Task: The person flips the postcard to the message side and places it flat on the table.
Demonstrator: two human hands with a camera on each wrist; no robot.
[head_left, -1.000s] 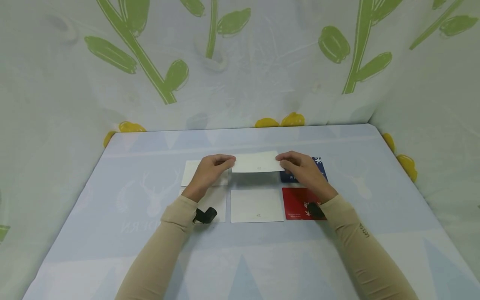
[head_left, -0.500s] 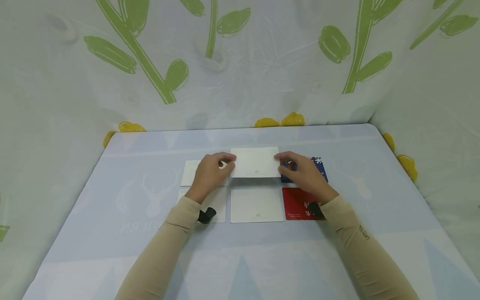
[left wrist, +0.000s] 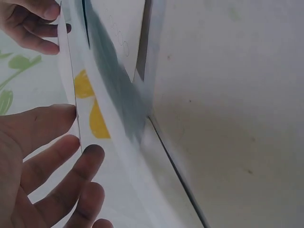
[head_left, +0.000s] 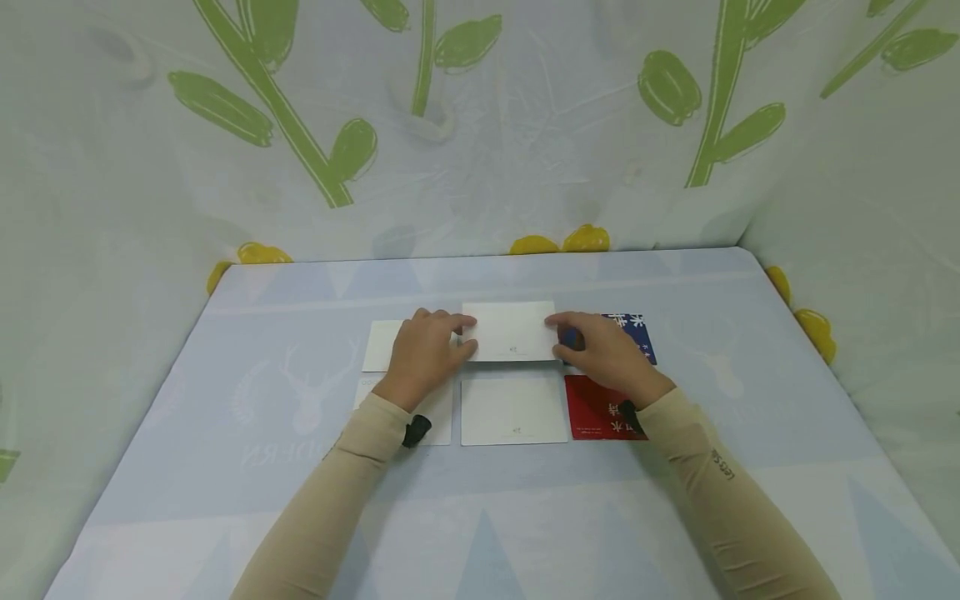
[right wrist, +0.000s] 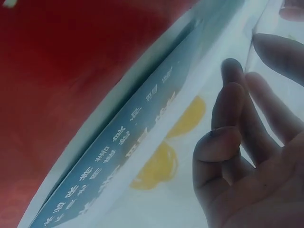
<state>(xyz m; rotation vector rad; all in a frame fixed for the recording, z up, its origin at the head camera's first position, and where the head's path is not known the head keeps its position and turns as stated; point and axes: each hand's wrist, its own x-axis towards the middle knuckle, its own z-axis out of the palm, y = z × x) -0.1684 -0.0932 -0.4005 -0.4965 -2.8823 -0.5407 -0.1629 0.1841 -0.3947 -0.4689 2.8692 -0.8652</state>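
We now hold the raised white card (head_left: pixel 513 331) lower than a moment ago, the fingers of our left hand (head_left: pixel 427 348) and right hand (head_left: pixel 604 348) pinching its side edges above the table (head_left: pixel 480 500), left of the blue card (head_left: pixel 636 335), apparently almost laid flat.

A right hand (right wrist: pixel 256 166) pinches the edge of a white card (right wrist: pixel 267 28), seen nearly side-on, between thumb and fingertips, its other fingers curled, as part of the left hand (right wrist: pixel 292 13) enters at the upper right corner. A blue card (right wrist: pixel 126 135) printed with rows of white characters runs diagonally across the middle, well apart from the fingers. A red card (right wrist: pixel 71 76), blurred, fills the upper left; yellow shapes (right wrist: pixel 161 164) mark the white cloth (right wrist: pixel 175 204) beyond.
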